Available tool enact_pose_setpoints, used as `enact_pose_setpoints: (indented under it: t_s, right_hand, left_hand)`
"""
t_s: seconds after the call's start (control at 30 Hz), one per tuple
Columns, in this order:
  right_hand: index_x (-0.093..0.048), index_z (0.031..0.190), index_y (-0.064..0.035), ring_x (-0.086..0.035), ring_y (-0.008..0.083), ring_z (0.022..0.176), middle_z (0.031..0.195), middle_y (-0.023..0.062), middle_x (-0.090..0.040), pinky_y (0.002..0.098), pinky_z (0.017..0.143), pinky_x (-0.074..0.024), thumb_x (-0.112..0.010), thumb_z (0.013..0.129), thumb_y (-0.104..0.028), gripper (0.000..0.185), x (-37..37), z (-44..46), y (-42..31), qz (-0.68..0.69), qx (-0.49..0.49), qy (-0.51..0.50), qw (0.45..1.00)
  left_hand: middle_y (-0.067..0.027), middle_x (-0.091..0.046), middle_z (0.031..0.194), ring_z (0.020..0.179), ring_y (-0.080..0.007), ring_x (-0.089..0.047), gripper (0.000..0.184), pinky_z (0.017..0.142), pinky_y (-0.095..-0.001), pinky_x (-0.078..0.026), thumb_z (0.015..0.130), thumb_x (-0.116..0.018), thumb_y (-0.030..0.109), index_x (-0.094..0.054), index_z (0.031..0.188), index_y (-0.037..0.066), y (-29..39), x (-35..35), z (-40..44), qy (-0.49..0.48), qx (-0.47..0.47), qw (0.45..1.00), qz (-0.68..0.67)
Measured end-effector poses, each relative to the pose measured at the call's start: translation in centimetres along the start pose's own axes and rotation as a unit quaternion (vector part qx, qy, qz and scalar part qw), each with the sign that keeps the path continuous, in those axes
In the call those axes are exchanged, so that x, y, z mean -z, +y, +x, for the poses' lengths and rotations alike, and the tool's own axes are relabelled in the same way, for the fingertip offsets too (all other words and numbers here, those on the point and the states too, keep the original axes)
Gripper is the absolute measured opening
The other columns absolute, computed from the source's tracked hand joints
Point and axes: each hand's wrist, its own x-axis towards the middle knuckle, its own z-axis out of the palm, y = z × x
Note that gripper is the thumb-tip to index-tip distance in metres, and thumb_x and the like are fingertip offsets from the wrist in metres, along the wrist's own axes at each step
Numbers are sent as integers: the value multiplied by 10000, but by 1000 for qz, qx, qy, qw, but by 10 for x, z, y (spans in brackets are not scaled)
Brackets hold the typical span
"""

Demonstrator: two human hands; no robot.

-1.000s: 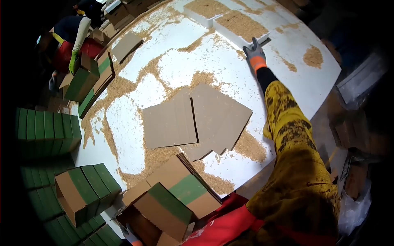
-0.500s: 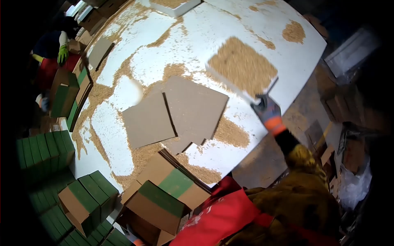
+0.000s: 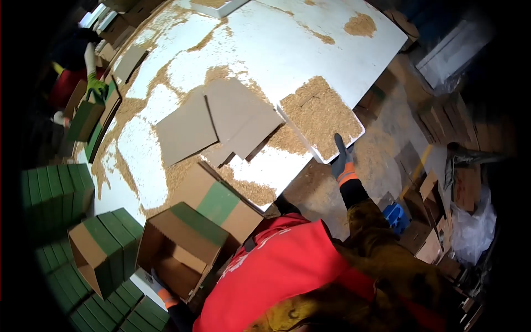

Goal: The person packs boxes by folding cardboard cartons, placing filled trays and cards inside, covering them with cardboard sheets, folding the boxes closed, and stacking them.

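Observation:
My right hand (image 3: 341, 157), in a grey glove with an orange cuff, grips the near edge of a white tray (image 3: 301, 134) filled with tan shavings (image 3: 321, 110). The tray's near part juts past the edge of the white table (image 3: 260, 50). At the lower left, my left hand (image 3: 160, 289) holds the side of an open cardboard box (image 3: 193, 232) with a green band; its fingers are partly hidden. Flat cardboard sheets (image 3: 238, 113) lie overlapping on the table between the two hands.
Green-banded boxes (image 3: 58, 188) stand stacked at the left. A co-worker's gloved hand (image 3: 97, 87) touches a box at the upper left. Another white tray (image 3: 221, 10) sits at the table's far edge. Cartons and a blue item (image 3: 396, 217) lie at the lower right.
My right hand has drawn the filled tray from the far side to the table's near right edge. The box at my left hand has tilted, showing more of its inside.

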Motion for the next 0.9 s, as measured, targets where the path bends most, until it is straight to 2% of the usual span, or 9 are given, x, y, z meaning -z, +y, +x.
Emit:
enact_pose_setpoints:
  t_s: [0.17,0.4,0.53,0.57,0.6,0.67,0.7,0.83,0.9]
  right_hand:
    - [-355,1351,-73,-560,272,1085,1237,131,-520,385,898,-497,-640,846,-143,584,-8,-35,-27,-26,-6,-78,997]
    - [-368,1361,-20,-518,300,1166,1306,170,-492,429,977,-442,-494,938,-259,501,-129,-152,-67,-101,-220,-361,900]
    - [-443,1311,11,-520,236,1164,1298,140,-506,380,985,-440,-493,946,-196,422,-184,-209,-46,-221,-210,-486,819]
    - [-483,1285,2,-521,218,1166,1284,145,-522,367,981,-444,-504,945,-188,390,-179,-202,-48,-293,-30,-588,754]
    - [-504,1265,3,-544,214,1127,1232,132,-556,350,962,-453,-522,930,-175,379,-207,-232,-43,-309,-116,-548,769]
    - [-467,1296,9,-570,194,1062,1173,114,-581,311,923,-462,-565,896,-161,446,-242,-278,-41,-398,0,-623,673]
    - [-408,1335,11,-591,165,980,1099,103,-605,281,873,-469,-603,864,-163,538,-262,-320,-45,-362,-96,-584,720]
    - [-333,1364,10,-616,145,914,1037,97,-641,249,802,-483,-704,809,-199,699,-289,-350,-35,-423,-127,-596,671]
    - [-307,1376,8,-620,143,905,1039,105,-641,237,779,-486,-729,793,-204,751,-289,-347,-30,-429,-130,-596,667]
  left_hand:
    - [-142,-501,1249,1057,-248,-497,454,926,-345,-416,921,-558,295,-497,1244,-18,-66,67,75,90,-291,913,270]
    - [-179,-492,1143,963,-267,-487,375,841,-365,-406,937,-487,207,-482,1247,-3,-27,24,28,94,-294,770,559]
    - [-139,-441,1369,1215,-220,-459,431,1008,-287,-370,972,-406,220,-408,1348,9,-72,23,48,57,-388,788,475]
    - [-138,-447,1361,1205,-220,-465,431,1005,-286,-372,973,-405,227,-411,1346,11,-61,12,38,49,-375,836,398]
    - [-137,-453,1352,1195,-219,-472,431,1001,-286,-373,975,-404,235,-415,1345,13,-57,12,32,41,-343,889,302]
    - [-135,-466,1336,1175,-217,-485,431,994,-285,-377,978,-403,250,-422,1341,18,-54,9,20,17,-285,952,106]
    - [-134,-473,1328,1165,-216,-492,432,990,-285,-379,980,-402,258,-426,1339,20,-53,8,11,2,-262,965,20]
    - [-130,-498,1294,1124,-213,-518,435,976,-283,-387,986,-398,288,-441,1333,28,-41,-16,-17,-59,-202,937,-278]
    - [-128,-511,1278,1103,-211,-532,438,968,-283,-390,990,-397,303,-448,1329,32,-34,-40,-27,-146,-161,828,-517]
